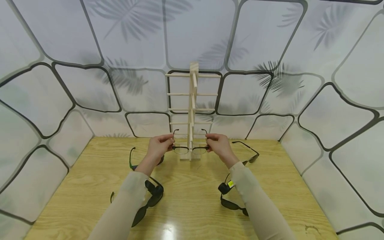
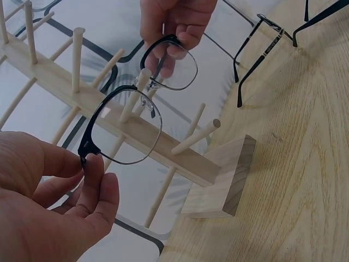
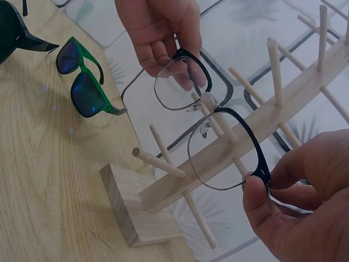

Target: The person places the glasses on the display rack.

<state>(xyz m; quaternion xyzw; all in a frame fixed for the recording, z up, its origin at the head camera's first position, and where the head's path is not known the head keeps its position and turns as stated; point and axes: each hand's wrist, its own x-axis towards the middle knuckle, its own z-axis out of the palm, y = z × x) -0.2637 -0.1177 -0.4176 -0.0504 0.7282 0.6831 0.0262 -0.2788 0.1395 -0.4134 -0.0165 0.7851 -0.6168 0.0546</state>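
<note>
Clear glasses with a black upper rim (image 1: 181, 147) are held level across the lower part of a wooden peg rack (image 1: 192, 100). The left hand (image 1: 159, 146) pinches one hinge end, and the right hand (image 1: 219, 145) pinches the other. In the left wrist view, the bridge of the glasses (image 2: 92, 123) is at a peg tip (image 2: 143, 76) near the rack's base (image 2: 229, 180); whether it bears on the peg I cannot tell. The right wrist view shows the right thumb and fingers (image 3: 305, 196) at the black hinge of the glasses (image 3: 256, 144).
Sunglasses (image 1: 147, 208) lie on the wooden table (image 1: 186, 200) beside the left forearm, and green-framed ones (image 3: 87, 90) lie left of the rack. More dark sunglasses (image 1: 232, 204) and a thin-framed pair (image 1: 253, 158) are on the right. Patterned cloth (image 1: 198, 33) surrounds the table.
</note>
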